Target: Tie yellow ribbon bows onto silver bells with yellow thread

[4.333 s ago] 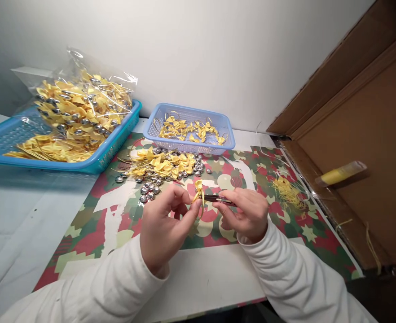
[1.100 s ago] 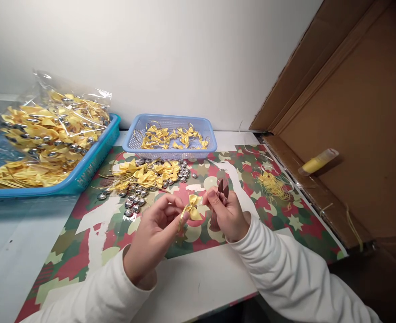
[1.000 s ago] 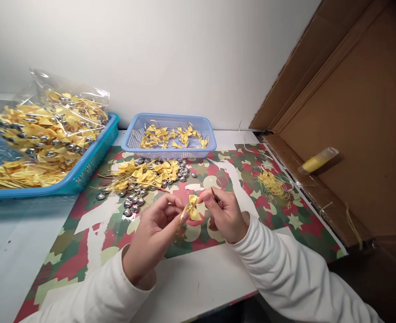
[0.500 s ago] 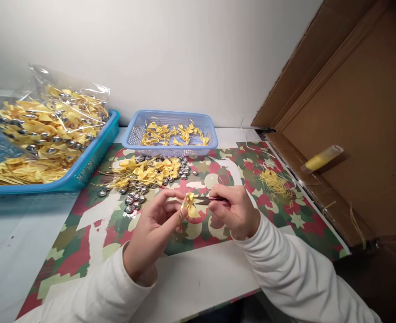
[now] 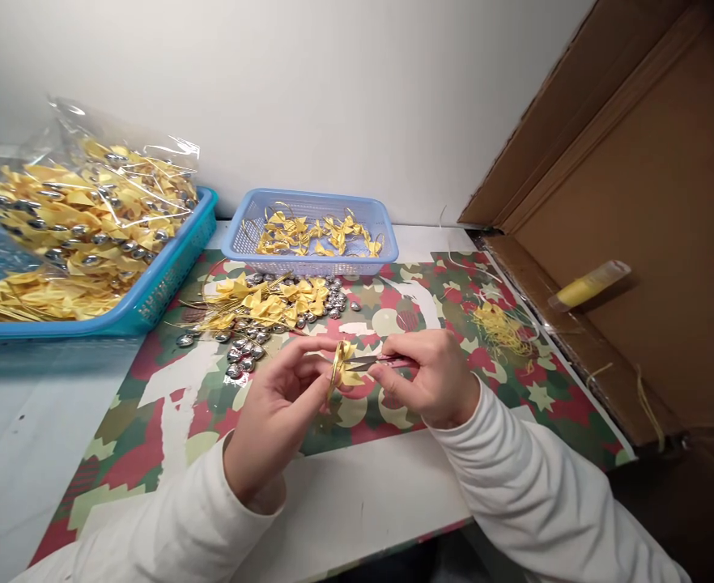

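Over the middle of the patterned sheet, my left hand point(image 5: 290, 405) pinches a yellow ribbon bow point(image 5: 349, 374) with a gold loop of cord between thumb and fingers. My right hand point(image 5: 427, 376) is closed round small dark-handled scissors point(image 5: 366, 361). Their pointed blades reach left and meet the bow; whether they are touching ribbon or thread I cannot tell. Just beyond my left hand is a heap of yellow bows point(image 5: 272, 301) with gold cord tails. Silver bells point(image 5: 244, 356) lie around and under that heap.
A blue basket point(image 5: 312, 265) at the back holds looped bows. On the left, a larger blue basket point(image 5: 172, 259) carries loose bows and a clear bag point(image 5: 102, 190) of them. Yellow thread scraps point(image 5: 503, 330) lie right, near a cardboard wall point(image 5: 648, 194) with a yellow tube point(image 5: 591, 286).
The scissors' blades have moved slightly left, onto the bow. My left hand has turned the bow and its loop a little. The whole view has shifted slightly.
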A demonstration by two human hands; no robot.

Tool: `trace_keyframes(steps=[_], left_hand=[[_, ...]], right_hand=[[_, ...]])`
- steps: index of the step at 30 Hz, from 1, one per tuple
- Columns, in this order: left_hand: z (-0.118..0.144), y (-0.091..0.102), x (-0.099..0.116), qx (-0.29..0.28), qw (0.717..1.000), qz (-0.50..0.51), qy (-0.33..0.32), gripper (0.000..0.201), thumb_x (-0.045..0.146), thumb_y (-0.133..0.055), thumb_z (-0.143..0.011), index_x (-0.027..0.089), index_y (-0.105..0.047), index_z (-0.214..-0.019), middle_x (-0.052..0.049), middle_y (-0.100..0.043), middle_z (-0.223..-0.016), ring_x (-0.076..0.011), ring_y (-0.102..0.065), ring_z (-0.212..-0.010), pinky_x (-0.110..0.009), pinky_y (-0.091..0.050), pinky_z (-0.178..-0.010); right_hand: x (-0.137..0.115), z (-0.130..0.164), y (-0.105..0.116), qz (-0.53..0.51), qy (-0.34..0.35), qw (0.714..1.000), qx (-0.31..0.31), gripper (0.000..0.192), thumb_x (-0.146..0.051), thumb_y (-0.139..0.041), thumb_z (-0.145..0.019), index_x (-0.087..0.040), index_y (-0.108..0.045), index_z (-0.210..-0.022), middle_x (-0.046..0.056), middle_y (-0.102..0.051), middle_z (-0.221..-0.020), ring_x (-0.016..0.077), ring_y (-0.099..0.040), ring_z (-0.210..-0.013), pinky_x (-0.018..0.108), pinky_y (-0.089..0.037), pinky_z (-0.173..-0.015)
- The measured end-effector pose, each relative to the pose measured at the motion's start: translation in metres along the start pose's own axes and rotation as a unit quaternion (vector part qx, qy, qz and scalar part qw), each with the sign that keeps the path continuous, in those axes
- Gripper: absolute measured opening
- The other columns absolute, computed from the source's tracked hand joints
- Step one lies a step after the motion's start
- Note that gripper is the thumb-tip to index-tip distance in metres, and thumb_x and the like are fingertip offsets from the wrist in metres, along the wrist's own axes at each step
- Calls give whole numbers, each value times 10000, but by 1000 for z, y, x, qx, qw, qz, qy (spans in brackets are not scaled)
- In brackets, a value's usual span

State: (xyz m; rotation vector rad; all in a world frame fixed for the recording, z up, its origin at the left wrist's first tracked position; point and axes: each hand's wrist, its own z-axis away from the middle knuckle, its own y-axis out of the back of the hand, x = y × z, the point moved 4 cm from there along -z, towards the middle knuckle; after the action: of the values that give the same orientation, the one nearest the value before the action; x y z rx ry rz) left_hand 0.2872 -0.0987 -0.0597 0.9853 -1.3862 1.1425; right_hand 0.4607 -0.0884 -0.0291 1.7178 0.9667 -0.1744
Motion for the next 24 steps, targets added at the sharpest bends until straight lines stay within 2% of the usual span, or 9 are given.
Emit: trace_keyframes(steps=[7, 13, 18, 24], left_hand=[[3, 1, 4, 2, 995, -87, -55, 145, 247, -607, -871, 215, -623, -1011, 16, -620, -645, -108, -567, -541, -188, -444, -472], [9, -2, 14, 35, 963, -219, -153, 162, 179, -580, -856, 212, -627, -1007, 24, -633, -625, -107, -530, -522, -218, -442, -522], [10, -4, 17, 35, 950, -260, -170, 183, 163, -570, -846, 213, -619, -1015, 30, -655, -628, -109, -546, -514, -227, -456, -550], [10, -4, 16, 26, 951, -258, -168, 188, 167, -562, -855, 205, -613, -1031, 31, -651, -624, -104, -539, -504, -221, -453, -542]], right_hand=[[-1, 0, -1, 17, -5, 1000, 0, 364, -414, -548, -832, -189, -485, -552, -31, -483, -436, 82, -359, -415, 252, -230, -480], [-2, 1, -1, 32, -4, 999, -1, 369, -427, -543, -833, -189, -502, -555, -25, -505, -437, 87, -374, -421, 253, -248, -488], [-1, 1, -3, 27, 5, 1000, 0, 382, -436, -536, -840, -191, -487, -551, -28, -488, -424, 85, -352, -409, 251, -246, -486], [1, 1, -5, 20, 4, 1000, 3, 390, -442, -537, -846, -194, -497, -548, -29, -478, -426, 87, -348, -421, 250, -256, -487]])
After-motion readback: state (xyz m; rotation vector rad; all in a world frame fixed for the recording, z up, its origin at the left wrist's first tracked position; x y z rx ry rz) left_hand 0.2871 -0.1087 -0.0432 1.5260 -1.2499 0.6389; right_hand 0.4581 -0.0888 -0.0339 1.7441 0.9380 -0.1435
